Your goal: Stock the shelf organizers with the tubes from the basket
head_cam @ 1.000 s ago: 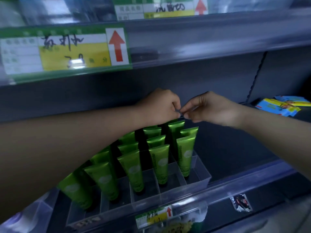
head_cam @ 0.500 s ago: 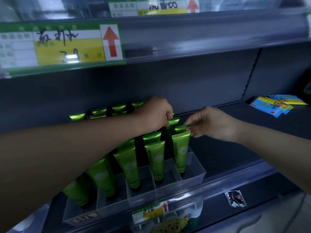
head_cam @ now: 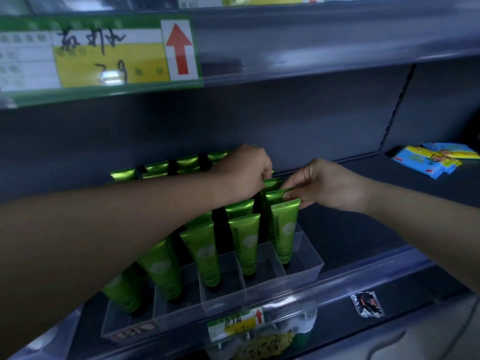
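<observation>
Several green tubes stand cap-down in rows inside a clear plastic shelf organizer on the dark shelf. My left hand reaches over the rows and pinches the crimped top of a tube in the rightmost column. My right hand pinches the top of the tube just in front of it, behind the front-right tube. The basket is not in view.
A price label with a red arrow hangs on the shelf edge above. Blue and yellow packets lie at the far right of the shelf. A small label and a foil sachet sit on the lower rail.
Both hands have dropped from above the tubes onto the tops of the rightmost column. More tubes at the back have come into sight.
</observation>
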A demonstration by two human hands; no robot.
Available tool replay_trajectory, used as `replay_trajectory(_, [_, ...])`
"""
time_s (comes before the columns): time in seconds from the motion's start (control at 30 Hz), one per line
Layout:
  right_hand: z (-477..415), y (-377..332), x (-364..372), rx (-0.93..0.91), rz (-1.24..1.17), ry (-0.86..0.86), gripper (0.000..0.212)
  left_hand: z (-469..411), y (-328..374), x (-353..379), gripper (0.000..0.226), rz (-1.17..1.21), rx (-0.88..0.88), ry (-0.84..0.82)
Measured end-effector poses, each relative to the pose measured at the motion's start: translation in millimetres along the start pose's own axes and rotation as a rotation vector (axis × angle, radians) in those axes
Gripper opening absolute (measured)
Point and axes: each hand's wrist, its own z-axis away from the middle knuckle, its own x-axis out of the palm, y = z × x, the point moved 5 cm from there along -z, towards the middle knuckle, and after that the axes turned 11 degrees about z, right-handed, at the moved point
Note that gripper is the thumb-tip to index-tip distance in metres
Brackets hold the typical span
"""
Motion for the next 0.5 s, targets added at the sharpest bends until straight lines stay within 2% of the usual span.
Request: replay_trajectory(0.5, [-1.6, 1.7, 2.4, -0.014, -0.067, -0.059, 0.017, 0.6, -4.5, 2.0, 0.016, 0.006, 0.013, 0.013])
